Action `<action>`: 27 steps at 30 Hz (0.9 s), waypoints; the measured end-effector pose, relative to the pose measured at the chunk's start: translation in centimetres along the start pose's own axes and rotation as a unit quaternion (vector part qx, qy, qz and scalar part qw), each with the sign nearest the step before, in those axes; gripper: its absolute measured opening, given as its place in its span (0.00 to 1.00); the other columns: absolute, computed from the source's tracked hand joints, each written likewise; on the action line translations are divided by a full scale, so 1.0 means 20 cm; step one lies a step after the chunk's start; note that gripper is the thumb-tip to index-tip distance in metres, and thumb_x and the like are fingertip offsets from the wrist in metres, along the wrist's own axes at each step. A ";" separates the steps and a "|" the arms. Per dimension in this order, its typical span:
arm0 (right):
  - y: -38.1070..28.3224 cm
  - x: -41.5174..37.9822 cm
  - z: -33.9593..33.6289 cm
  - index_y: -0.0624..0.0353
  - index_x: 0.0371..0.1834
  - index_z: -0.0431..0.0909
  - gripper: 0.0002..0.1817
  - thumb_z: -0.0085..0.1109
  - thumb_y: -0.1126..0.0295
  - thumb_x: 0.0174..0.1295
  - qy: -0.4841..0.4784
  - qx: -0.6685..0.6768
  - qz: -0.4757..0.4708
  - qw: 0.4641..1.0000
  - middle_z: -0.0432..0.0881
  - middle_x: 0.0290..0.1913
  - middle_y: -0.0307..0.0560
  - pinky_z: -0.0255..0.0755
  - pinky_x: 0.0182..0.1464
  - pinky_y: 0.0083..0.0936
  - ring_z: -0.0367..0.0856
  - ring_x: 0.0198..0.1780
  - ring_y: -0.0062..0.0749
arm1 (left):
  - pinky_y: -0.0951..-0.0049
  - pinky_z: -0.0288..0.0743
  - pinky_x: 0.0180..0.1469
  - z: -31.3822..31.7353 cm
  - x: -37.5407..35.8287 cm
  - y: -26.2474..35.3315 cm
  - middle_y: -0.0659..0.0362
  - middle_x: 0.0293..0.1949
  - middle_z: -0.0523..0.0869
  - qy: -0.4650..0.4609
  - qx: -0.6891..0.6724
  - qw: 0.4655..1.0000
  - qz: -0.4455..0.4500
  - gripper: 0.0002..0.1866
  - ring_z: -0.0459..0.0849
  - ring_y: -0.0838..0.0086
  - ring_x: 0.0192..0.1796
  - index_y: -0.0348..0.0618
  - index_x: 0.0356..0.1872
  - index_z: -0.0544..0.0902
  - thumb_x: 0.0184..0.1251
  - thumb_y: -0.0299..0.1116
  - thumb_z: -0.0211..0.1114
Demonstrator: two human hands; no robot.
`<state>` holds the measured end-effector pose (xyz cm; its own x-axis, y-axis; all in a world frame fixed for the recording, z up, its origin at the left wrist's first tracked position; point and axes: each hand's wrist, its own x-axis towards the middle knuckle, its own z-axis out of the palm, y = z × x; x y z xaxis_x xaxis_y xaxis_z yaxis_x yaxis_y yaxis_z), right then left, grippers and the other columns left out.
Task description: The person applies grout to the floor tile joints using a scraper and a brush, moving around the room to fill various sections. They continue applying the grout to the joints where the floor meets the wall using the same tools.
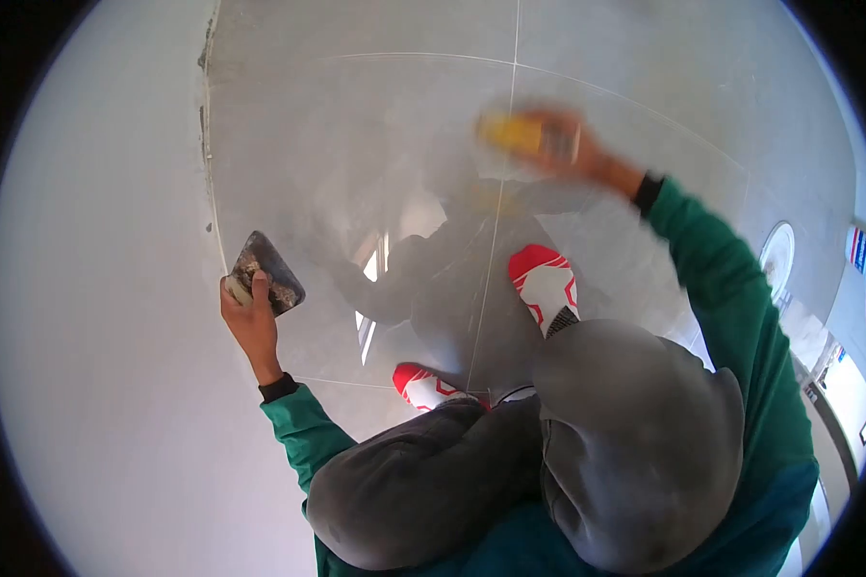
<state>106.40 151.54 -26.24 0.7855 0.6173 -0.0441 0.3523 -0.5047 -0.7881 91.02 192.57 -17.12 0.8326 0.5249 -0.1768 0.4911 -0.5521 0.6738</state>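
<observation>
Tiles [375,125] gleam as the left hand [251,322] grips a dark flat tool [281,274] and the blurred right hand [560,139] clutches a yellow object [508,133].

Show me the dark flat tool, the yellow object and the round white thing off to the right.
Dark flat tool [283,273]: head view, on the bare part of its flat face.
Yellow object [510,133]: head view, on its motion-blurred yellow part.
Round white thing [777,258]: head view, near the middle of its face.
</observation>
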 end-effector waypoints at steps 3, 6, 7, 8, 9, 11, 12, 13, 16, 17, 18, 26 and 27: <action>0.17 0.35 -0.40 0.57 0.47 0.77 0.19 0.61 0.70 0.50 0.076 -0.268 0.041 0.959 0.79 0.44 0.50 0.73 0.47 0.29 0.79 0.43 0.43 | 0.77 0.66 0.36 0.01 -0.02 0.04 0.61 0.26 0.75 -0.004 0.001 1.000 0.007 0.12 0.69 0.78 0.30 0.37 0.29 0.72 0.59 0.36 0.61; 0.06 0.37 -0.38 0.57 0.44 0.78 0.16 0.58 0.73 0.50 0.072 -0.169 -0.127 0.975 0.79 0.42 0.49 0.73 0.43 0.29 0.78 0.40 0.43 | 0.76 0.67 0.35 0.04 -0.08 0.12 0.61 0.26 0.75 0.013 -0.060 0.998 0.031 0.11 0.69 0.77 0.30 0.37 0.30 0.72 0.59 0.35 0.61; 0.01 0.28 -0.20 0.59 0.42 0.78 0.15 0.60 0.72 0.48 0.006 -0.039 -0.109 0.993 0.80 0.42 0.48 0.71 0.45 0.32 0.78 0.42 0.41 | 0.76 0.67 0.35 0.05 -0.09 0.14 0.61 0.25 0.75 -0.002 -0.033 0.999 0.041 0.12 0.69 0.77 0.30 0.36 0.31 0.72 0.59 0.36 0.61; -0.23 0.19 -0.10 0.59 0.41 0.78 0.14 0.60 0.68 0.50 -0.133 0.032 -0.152 0.979 0.80 0.41 0.47 0.68 0.48 0.34 0.77 0.44 0.39 | 0.76 0.67 0.35 0.03 -0.08 0.15 0.61 0.25 0.75 0.001 -0.042 0.999 0.027 0.12 0.69 0.77 0.30 0.36 0.31 0.72 0.59 0.36 0.61; -0.29 0.12 0.00 0.59 0.41 0.78 0.14 0.60 0.68 0.50 -0.154 0.039 -0.151 0.976 0.80 0.41 0.47 0.68 0.48 0.34 0.77 0.44 0.39 | 0.75 0.67 0.35 0.01 -0.11 0.14 0.61 0.25 0.75 -0.015 -0.035 0.999 0.025 0.12 0.69 0.77 0.29 0.36 0.31 0.72 0.60 0.37 0.61; -0.22 -0.05 0.21 0.56 0.39 0.78 0.12 0.58 0.64 0.54 -0.267 0.100 -0.194 0.939 0.79 0.43 0.45 0.65 0.51 0.33 0.76 0.45 0.39 | 0.75 0.68 0.34 0.03 -0.12 0.16 0.60 0.24 0.75 -0.022 -0.014 0.999 0.048 0.14 0.70 0.76 0.28 0.36 0.31 0.72 0.60 0.38 0.61; -0.18 -0.11 0.28 0.55 0.38 0.78 0.11 0.56 0.62 0.56 -0.317 0.139 -0.211 0.914 0.79 0.43 0.44 0.64 0.52 0.33 0.75 0.45 0.39 | 0.75 0.68 0.34 0.03 -0.14 0.18 0.60 0.24 0.75 -0.029 0.004 0.999 0.043 0.14 0.70 0.76 0.28 0.36 0.31 0.72 0.60 0.38 0.61; -0.07 0.02 0.09 0.53 0.37 0.77 0.09 0.58 0.70 0.52 -0.271 0.180 -0.190 0.927 0.79 0.45 0.42 0.62 0.53 0.32 0.73 0.47 0.39 | 0.75 0.68 0.35 0.03 -0.14 0.20 0.60 0.24 0.76 -0.030 0.008 0.999 0.029 0.14 0.70 0.76 0.28 0.36 0.31 0.73 0.60 0.38 0.61; 0.28 0.43 -0.37 0.55 0.36 0.78 0.16 0.62 0.80 0.41 -0.215 -0.113 -0.060 0.968 0.80 0.41 0.41 0.65 0.48 0.30 0.72 0.43 0.38 | 0.76 0.68 0.35 0.03 -0.13 0.20 0.60 0.25 0.77 -0.032 0.019 0.999 0.009 0.14 0.71 0.77 0.29 0.35 0.31 0.73 0.60 0.37 0.62; 0.29 0.49 -0.41 0.55 0.36 0.78 0.16 0.62 0.80 0.41 -0.211 -0.117 -0.063 0.968 0.80 0.41 0.41 0.65 0.48 0.30 0.72 0.43 0.38 | 0.76 0.68 0.34 0.03 -0.13 0.20 0.60 0.25 0.77 -0.027 0.024 0.999 0.006 0.14 0.71 0.78 0.29 0.35 0.32 0.73 0.60 0.37 0.62; 0.27 0.53 -0.45 0.54 0.35 0.79 0.15 0.64 0.79 0.41 -0.192 -0.223 -0.131 0.947 0.80 0.37 0.41 0.65 0.46 0.30 0.72 0.43 0.38 | 0.76 0.68 0.34 0.02 -0.13 0.21 0.60 0.26 0.77 -0.023 0.022 0.999 0.005 0.14 0.71 0.78 0.29 0.35 0.32 0.73 0.60 0.37 0.62; -0.17 0.22 -0.10 0.55 0.35 0.80 0.08 0.58 0.72 0.49 -0.291 0.069 -0.286 0.910 0.79 0.37 0.44 0.65 0.47 0.29 0.74 0.41 0.33 | 0.75 0.69 0.33 0.01 -0.15 0.31 0.59 0.24 0.78 -0.024 0.021 0.999 0.026 0.13 0.73 0.76 0.27 0.35 0.31 0.74 0.59 0.36 0.62; 0.02 0.30 -0.17 0.52 0.33 0.80 0.11 0.54 0.78 0.47 -0.181 0.157 -0.252 0.938 0.80 0.36 0.43 0.63 0.51 0.30 0.73 0.43 0.34 | 0.75 0.69 0.33 0.02 -0.16 0.34 0.58 0.24 0.79 -0.019 0.024 0.999 0.012 0.13 0.73 0.76 0.27 0.35 0.31 0.74 0.59 0.36 0.62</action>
<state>113.03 152.99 -24.81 0.3162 0.9225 0.2212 0.4208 0.0726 -0.9042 91.87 186.89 -12.17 0.8530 0.4863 -0.1893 0.4818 -0.5946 0.6437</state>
